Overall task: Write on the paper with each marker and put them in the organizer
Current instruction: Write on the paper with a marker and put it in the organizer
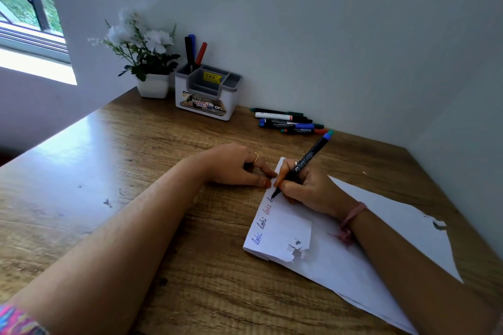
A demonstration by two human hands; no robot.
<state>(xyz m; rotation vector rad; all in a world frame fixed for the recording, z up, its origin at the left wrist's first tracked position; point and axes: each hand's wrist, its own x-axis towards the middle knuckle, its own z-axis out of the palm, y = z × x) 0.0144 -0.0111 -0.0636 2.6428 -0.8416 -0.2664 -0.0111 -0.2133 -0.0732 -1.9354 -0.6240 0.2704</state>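
Observation:
My right hand (307, 187) grips a black marker (304, 163) with a blue-green cap end, its tip touching the white paper (353, 247) near the paper's far left corner. Three written words, blue, black and red, run along the paper's left edge. My left hand (239, 166) lies flat on the wood with its fingertips on the paper's corner, holding nothing. A white and grey organizer (206, 95) stands by the wall with three markers (194, 50) upright in its back left compartment. Several more markers (288, 121) lie in a row on the desk to its right.
A white pot of white flowers (147, 60) stands left of the organizer. The wooden desk (122, 171) meets walls at the back and right. A window (24, 3) is at the upper left. The paper has torn spots near its edges.

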